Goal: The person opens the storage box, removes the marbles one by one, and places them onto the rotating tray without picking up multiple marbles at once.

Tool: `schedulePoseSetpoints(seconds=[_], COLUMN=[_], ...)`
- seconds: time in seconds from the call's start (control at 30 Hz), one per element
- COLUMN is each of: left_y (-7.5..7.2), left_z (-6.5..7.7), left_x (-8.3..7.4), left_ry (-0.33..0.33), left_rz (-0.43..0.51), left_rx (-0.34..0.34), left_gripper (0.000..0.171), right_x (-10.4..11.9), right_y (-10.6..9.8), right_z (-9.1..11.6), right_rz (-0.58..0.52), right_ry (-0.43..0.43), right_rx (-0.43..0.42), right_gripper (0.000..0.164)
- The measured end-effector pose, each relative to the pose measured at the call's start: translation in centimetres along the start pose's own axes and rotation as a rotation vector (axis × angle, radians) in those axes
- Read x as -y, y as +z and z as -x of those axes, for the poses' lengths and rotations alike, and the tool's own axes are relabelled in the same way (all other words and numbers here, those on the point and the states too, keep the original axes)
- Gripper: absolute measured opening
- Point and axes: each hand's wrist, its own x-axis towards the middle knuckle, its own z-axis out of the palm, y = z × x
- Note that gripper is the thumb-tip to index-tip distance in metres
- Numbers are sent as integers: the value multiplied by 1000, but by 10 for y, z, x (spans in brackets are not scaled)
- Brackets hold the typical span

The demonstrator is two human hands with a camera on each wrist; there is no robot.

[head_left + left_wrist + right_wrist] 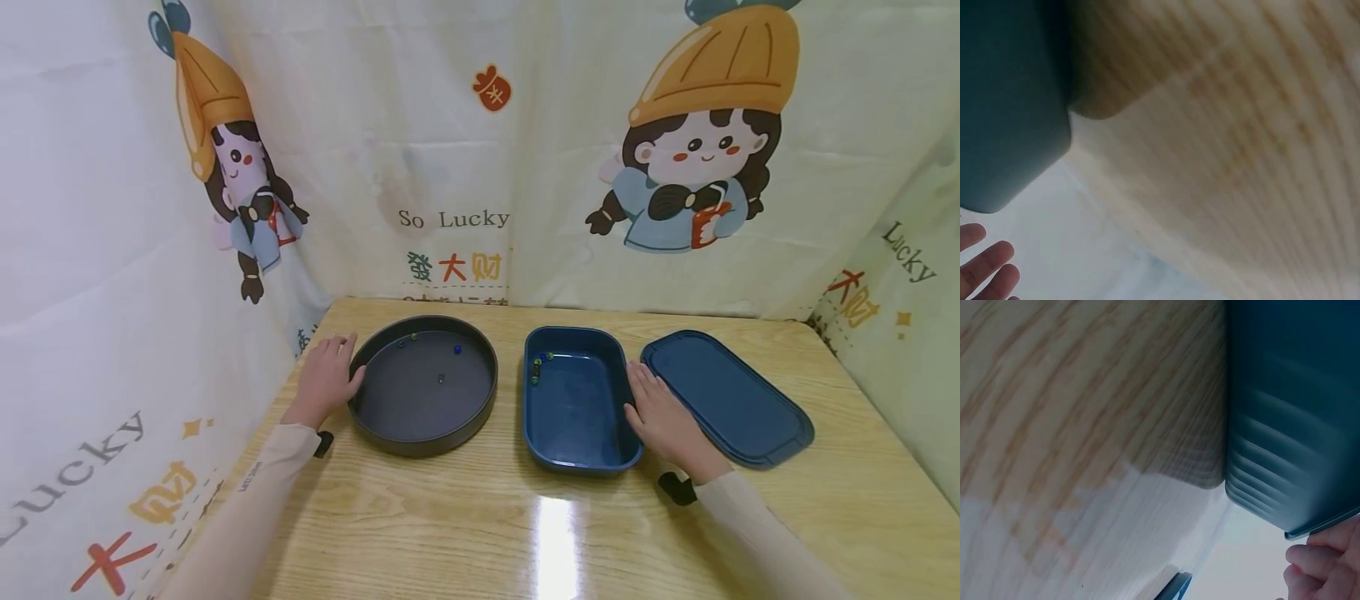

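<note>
from my end, the head view gives me the left hand (322, 382) at the left edge of a round dark pan (405, 404), fingers extended and slightly spread; i cannot tell whether they press on it. only this view shows small marbles (457, 350) scattered on the pan's floor; the left wrist view gives its outer wall, standing on the wooden table (420, 517). next sits a blue container (577, 408), more marbles along its left side, again seen from the head alone. the right hand (666, 423) lies at its right rim, fingers straight and close together; the right wrist view adds the container's outer side. rightmost lies a blue lid (727, 400), just an edge from that wrist.
</note>
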Motion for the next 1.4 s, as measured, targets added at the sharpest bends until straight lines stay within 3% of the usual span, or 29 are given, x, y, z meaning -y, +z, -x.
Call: schedulePoseSetpoints(seconds=[0.17,0.53,0.83,1.13,1.4], left_y=[7,15,20,19,18], left_z=[0,-3,0,3,3], left_x=[2,8,9,7,6], left_ry=[-6,-12,-35,-62,-72], left_rz=[-7,-5,16,47,63], left_rx=[22,-19,-8,31,58], left_gripper=[54,32,30,25,27], right_x=[1,2,6,7,23], right_y=[0,-4,-15,-41,-71], right_z=[0,0,-2,-15,-40], right_rz=[0,39,93,172,51], right_ry=[0,-13,-28,-63,-68], right_rx=[-10,-6,47,69,53], right_gripper=[62,62,66,70,69])
